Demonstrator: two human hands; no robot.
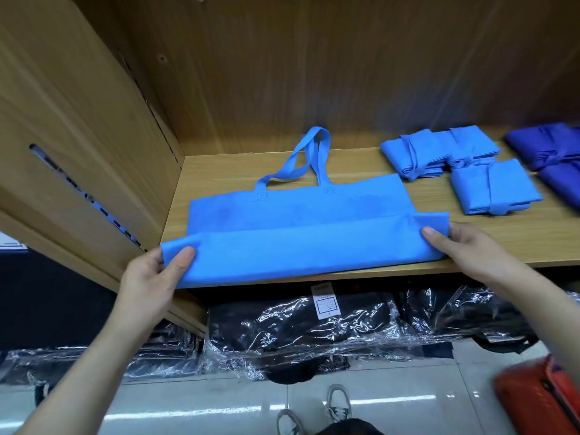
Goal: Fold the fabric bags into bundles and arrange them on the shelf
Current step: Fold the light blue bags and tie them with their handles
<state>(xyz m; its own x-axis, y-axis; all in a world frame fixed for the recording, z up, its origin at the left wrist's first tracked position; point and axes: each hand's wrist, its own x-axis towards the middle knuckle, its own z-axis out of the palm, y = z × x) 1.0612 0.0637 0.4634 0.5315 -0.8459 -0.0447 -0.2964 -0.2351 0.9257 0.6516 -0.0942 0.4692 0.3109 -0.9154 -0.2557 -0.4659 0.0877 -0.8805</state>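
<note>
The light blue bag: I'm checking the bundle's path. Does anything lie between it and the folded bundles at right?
Nothing visible: bare shelf separates the bag from the bundles. Left hand and right hand pinch its near corners.

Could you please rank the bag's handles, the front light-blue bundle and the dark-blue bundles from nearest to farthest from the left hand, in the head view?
1. Handles of the bag that the left hand pinches: centre, at the back.
2. Front light-blue bundle: right of the bag.
3. Dark-blue bundles: far right edge.
</note>
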